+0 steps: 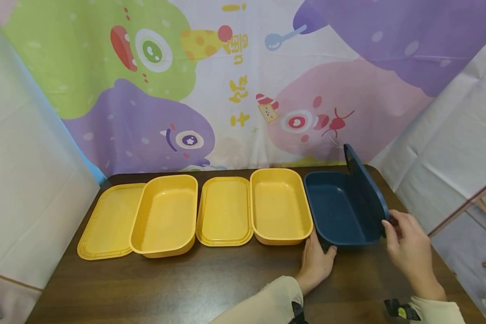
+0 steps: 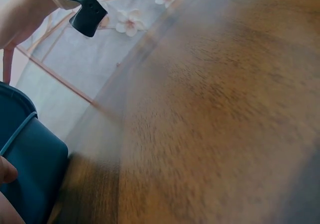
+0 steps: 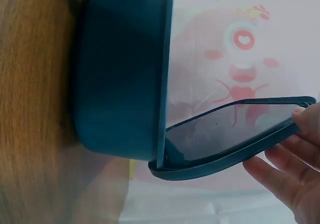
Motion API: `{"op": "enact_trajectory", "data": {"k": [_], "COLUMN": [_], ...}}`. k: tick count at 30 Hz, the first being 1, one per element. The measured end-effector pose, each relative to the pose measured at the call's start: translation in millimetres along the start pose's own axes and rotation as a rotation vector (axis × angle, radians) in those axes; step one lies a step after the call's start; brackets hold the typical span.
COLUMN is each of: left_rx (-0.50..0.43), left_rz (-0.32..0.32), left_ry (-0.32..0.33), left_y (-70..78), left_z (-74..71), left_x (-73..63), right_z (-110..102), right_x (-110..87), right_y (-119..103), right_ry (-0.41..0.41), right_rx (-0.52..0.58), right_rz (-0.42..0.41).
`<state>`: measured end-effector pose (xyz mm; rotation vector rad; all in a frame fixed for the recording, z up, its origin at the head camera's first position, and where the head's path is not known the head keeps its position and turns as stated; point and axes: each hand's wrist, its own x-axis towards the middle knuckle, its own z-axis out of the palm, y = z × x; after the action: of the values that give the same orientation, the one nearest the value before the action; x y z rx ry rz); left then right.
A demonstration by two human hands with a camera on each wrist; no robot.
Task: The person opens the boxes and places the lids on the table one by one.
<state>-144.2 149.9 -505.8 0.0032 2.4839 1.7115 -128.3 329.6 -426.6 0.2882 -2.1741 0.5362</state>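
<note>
A dark blue rectangular box [image 1: 317,202] stands at the right end of the row. Its lid [image 1: 368,184] is tilted up along the right side, one long edge low against the rim, as the right wrist view also shows. My right hand [image 1: 411,243] pinches the lid's near corner between thumb and fingers. At the box's near left corner, my left hand [image 1: 317,263] holds it, thumb on the front wall and fingers reaching up the left side, beside a yellow box [image 1: 281,240]. The left wrist view shows the thumb [image 2: 7,171] against the blue wall.
Left of these lie a flat yellow lid [image 1: 225,211], a second yellow box [image 1: 164,253] and another yellow lid [image 1: 109,220] partly beneath that box's edge. All are on a dark wooden table [image 1: 166,292]. A printed cartoon cloth [image 1: 235,148] hangs behind the far edge.
</note>
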Motion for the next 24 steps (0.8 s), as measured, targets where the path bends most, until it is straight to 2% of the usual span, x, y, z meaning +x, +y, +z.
{"op": "enact_trajectory", "data": {"k": [7, 12, 20, 24], "left_rx": [-0.004, -0.003, 0.005, 0.001], "left_rz": [0.007, 0.005, -0.011, -0.023], "left_ry": [0.0, 0.001, -0.005, -0.012], "left_y": [0.0, 0.4, 0.6, 0.6], "left_z": [-0.9, -1.3, -0.6, -0.5], "left_x": [0.8, 2.1, 0.1, 0.1], "right_z": [-1.8, -6.5, -14.7, -16.4], "right_x": [0.2, 0.4, -1.1, -4.1], "right_y": [8.9, 12.8, 17.4, 22.8], "right_ry": [0.084, 0.109, 0.095, 0.086], "right_rx": [0.088, 0.094, 0.077, 0.141], "right_rz": [0.101, 0.214, 0.457, 0.599]}}
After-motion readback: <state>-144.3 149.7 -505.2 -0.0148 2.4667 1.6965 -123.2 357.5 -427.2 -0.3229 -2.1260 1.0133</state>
